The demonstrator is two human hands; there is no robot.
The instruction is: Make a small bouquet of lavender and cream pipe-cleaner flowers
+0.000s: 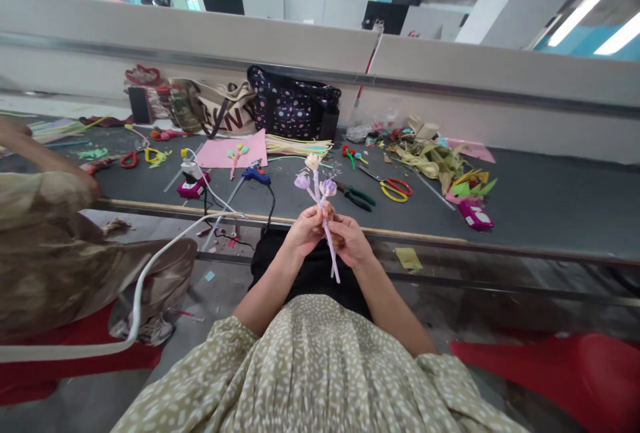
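Note:
Both my hands hold a small bunch of handmade flowers (316, 179) over the table's front edge. Its stems look like lilac pipe cleaners, topped by one cream bloom and two purple ones. My left hand (306, 227) pinches the stems just below the blooms. On the other side, my right hand (350, 238) has its fingers closed round the same stems, whose lower ends hang below. Beyond the flowers lie dark green-handled pliers (356, 197) and scissors (396, 189) with red and yellow handles. A blue glue gun (257, 175) rests left of the blooms.
A pink sheet (210, 153) and a bundle of pipe cleaners (295, 145) lie before a dotted dark bag (295, 103). A white cable (150, 266) runs across the left side near a co-worker's arm (45, 149). Dried leaves (425, 156) are heaped at right, beside a magenta box (476, 215).

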